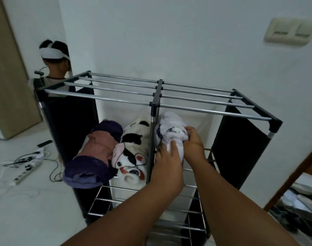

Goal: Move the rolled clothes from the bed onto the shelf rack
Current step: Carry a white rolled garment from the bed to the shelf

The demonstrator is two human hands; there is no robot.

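Observation:
A metal shelf rack (201, 110) with black fabric sides stands against the white wall. On its second shelf, left half, lie a purple-and-pink roll (96, 153) and a white roll with black patches (134, 148), side by side. A white roll with dark print (171, 126) lies in the right half, just past the middle post. My left hand (167, 162) and my right hand (194, 144) both grip its near end, fingers curled into the cloth.
A mirror (54, 71) beside the rack's left side reflects a person wearing a white headset. A power strip with tangled cables (25, 164) lies on the floor at the left. At the right edge a wooden frame (300, 167) borders piled clothes (300, 203). Lower rack shelves show bare bars.

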